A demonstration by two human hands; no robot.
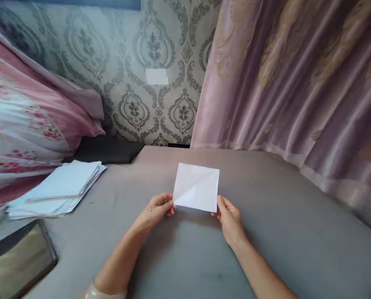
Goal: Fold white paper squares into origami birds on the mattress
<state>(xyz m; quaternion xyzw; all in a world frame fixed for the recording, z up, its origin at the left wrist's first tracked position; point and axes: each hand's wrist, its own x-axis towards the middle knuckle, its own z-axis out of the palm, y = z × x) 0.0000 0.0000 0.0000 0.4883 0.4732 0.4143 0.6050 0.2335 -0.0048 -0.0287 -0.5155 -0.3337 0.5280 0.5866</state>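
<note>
A white sheet of paper (196,187), nearly square with faint crease lines, is held up above the grey surface. My left hand (160,206) pinches its lower left corner between thumb and fingers. At the lower right corner, my right hand (230,216) grips it the same way, thumb on the near face. The paper tilts slightly down to the right, and its back is hidden from me.
A grey-covered surface (281,232) spreads beneath. At left lie a stack of white paper (64,182), a black flat item (111,149) and a dark-screened tablet or phone (23,259). Floral fabric (32,120) hangs left, a mauve curtain (275,83) right, patterned wallpaper (132,110) behind.
</note>
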